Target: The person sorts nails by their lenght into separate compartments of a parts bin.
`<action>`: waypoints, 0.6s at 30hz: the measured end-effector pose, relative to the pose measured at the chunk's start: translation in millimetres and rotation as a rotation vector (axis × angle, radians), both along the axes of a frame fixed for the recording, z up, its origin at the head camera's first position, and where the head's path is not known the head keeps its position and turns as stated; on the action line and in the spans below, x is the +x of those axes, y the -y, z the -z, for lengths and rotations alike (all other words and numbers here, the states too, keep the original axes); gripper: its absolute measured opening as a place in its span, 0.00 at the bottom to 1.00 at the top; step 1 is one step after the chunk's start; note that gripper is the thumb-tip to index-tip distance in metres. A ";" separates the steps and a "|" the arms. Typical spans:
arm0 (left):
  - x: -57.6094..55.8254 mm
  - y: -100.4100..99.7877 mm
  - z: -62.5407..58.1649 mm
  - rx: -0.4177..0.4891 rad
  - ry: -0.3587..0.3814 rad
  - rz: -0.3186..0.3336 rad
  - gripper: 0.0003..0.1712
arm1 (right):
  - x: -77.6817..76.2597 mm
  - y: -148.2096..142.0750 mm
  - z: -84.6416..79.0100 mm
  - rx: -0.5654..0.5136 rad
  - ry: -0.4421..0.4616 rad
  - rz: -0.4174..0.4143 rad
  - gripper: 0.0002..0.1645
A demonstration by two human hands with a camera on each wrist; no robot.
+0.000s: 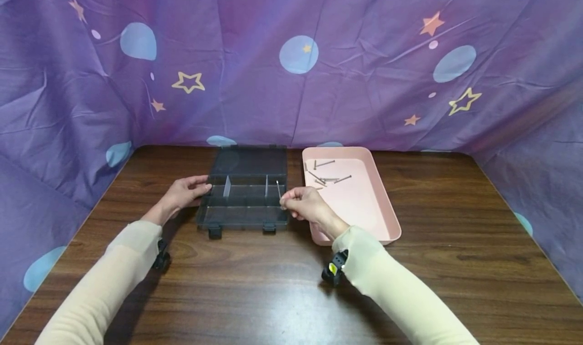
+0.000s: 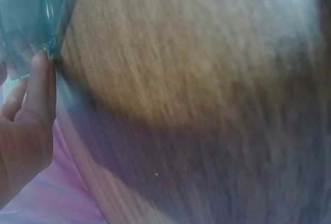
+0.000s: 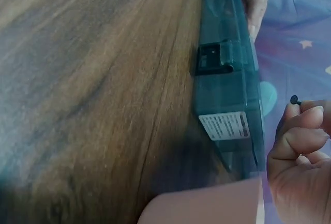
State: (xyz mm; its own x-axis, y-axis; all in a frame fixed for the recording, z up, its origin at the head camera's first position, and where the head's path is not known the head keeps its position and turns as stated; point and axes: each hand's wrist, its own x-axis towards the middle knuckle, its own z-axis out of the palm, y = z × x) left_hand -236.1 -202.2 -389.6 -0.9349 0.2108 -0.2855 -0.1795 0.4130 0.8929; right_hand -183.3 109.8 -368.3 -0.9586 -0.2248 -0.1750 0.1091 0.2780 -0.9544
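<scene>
My right hand [image 1: 307,203] pinches a thin metal nail [image 1: 279,189] between thumb and fingertips, over the right end of a dark translucent compartment box [image 1: 241,217]. The nail stands nearly upright in the head view. Its flat, dark head [image 3: 295,100] shows past the fingertips in the right wrist view. My left hand [image 1: 183,196] rests against the box's left side, its fingers [image 2: 39,81] fairly straight at the box corner. The box lies open with its lid [image 1: 248,160] toward the back, and pale dividers [image 1: 227,186] part its inside.
A pink tray [image 1: 387,211] stands right of the box, with several nails [image 1: 324,163] scattered in its far left part. The brown wooden table [image 1: 255,284] reaches back to a purple patterned cloth [image 1: 255,92]. A white label [image 3: 225,125] is on the box's side.
</scene>
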 end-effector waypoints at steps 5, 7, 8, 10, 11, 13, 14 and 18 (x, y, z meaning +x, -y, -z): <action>0.8 -0.4 -0.9 0.004 0.005 0.001 0.34 | -0.2 9.3 -0.5 0.028 0.015 -0.020 0.08; 1.1 -0.6 -1.4 0.002 0.005 0.000 0.34 | -1.0 13.2 0.5 0.024 0.020 -0.028 0.07; 1.2 -0.7 -1.6 0.001 0.007 0.000 0.34 | -1.4 15.0 0.9 0.023 0.020 -0.031 0.07; 1.5 -0.8 -1.9 0.000 0.010 0.000 0.34 | -2.2 18.3 1.6 0.022 0.019 -0.040 0.07; 1.9 -0.7 -2.3 -0.004 0.009 0.002 0.34 | -2.3 19.5 1.7 0.023 0.018 -0.045 0.06; 1.9 -0.7 -2.1 -0.002 0.012 0.003 0.34 | -2.3 21.5 1.7 0.028 0.016 -0.053 0.06; 2.0 -0.9 -2.0 0.000 0.012 0.001 0.34 | -2.1 22.2 1.4 0.028 0.020 -0.054 0.06; 2.1 -1.4 -1.6 0.007 0.012 -0.006 0.34 | -1.9 24.0 2.2 0.038 0.026 -0.058 0.04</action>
